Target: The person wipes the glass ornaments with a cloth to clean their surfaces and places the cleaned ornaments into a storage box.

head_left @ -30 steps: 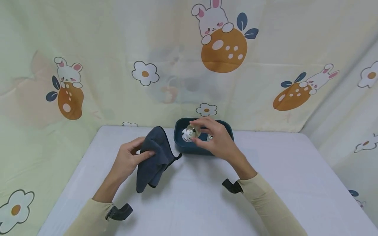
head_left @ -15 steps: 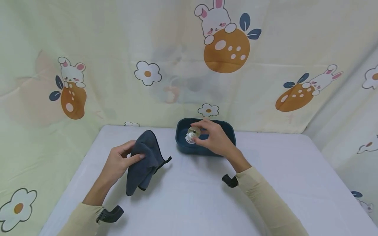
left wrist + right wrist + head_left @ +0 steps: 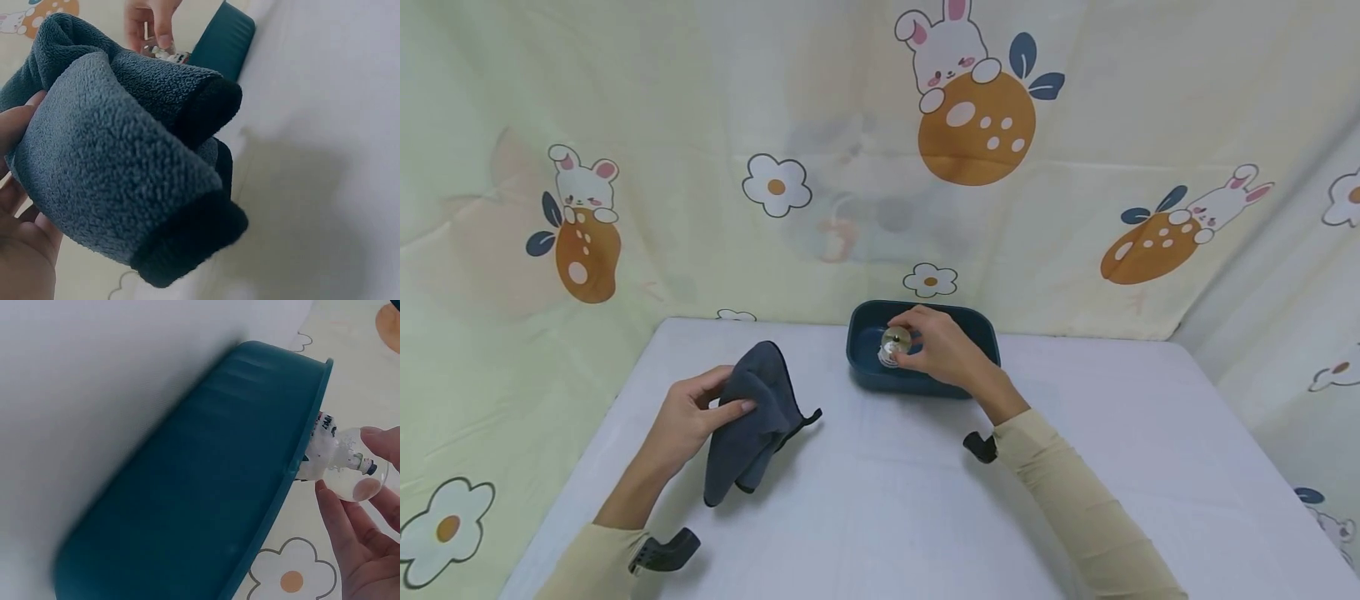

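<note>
My left hand [image 3: 688, 421] pinches a dark blue-grey terry cloth [image 3: 751, 421] between thumb and fingers. The cloth hangs folded above the table, and a black loop sticks out from its right side. Fluffy pile and black edging fill much of the left wrist view. Over the left part of a dark teal tub [image 3: 868, 379], my right hand [image 3: 947, 350] holds a small snow globe [image 3: 895, 340] by its clear dome. In the right wrist view the globe's white base [image 3: 319, 447] is partly behind the tub's rim, and a small figure shows inside the dome. My hand hides part of the tub's inside.
The tub stands near the back edge of the white-covered table [image 3: 880, 500], close to a printed curtain [image 3: 850, 125]. Black camera mounts [image 3: 666, 552] stick out from both wrists.
My left hand has moved left and a little toward me with the cloth. My right hand has lowered the snow globe slightly at the tub. A white thing seen in the tub earlier is now hidden.
</note>
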`<action>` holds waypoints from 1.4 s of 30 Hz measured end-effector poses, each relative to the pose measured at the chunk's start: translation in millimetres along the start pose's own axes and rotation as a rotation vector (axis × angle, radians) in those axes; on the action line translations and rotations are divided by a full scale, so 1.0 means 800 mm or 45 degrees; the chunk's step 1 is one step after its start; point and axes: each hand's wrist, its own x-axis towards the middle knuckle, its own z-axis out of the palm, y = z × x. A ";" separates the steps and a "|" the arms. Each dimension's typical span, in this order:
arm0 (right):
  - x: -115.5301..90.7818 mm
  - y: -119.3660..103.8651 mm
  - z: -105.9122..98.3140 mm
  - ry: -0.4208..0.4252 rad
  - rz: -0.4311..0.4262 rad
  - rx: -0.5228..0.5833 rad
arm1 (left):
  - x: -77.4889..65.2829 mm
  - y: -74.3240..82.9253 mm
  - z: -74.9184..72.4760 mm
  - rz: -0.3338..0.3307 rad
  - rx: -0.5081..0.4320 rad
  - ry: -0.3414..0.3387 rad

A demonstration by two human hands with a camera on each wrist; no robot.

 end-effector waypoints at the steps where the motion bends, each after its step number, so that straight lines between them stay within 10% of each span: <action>1: 0.001 0.000 0.000 -0.011 0.008 -0.017 | -0.001 -0.001 -0.002 -0.002 0.004 0.000; 24: 0.021 0.008 0.024 -0.276 0.149 -0.257 | -0.016 -0.002 -0.029 -0.060 0.116 0.039; 42: -0.005 -0.022 -0.012 -0.187 0.168 -0.185 | -0.005 0.007 -0.044 -0.044 0.336 0.071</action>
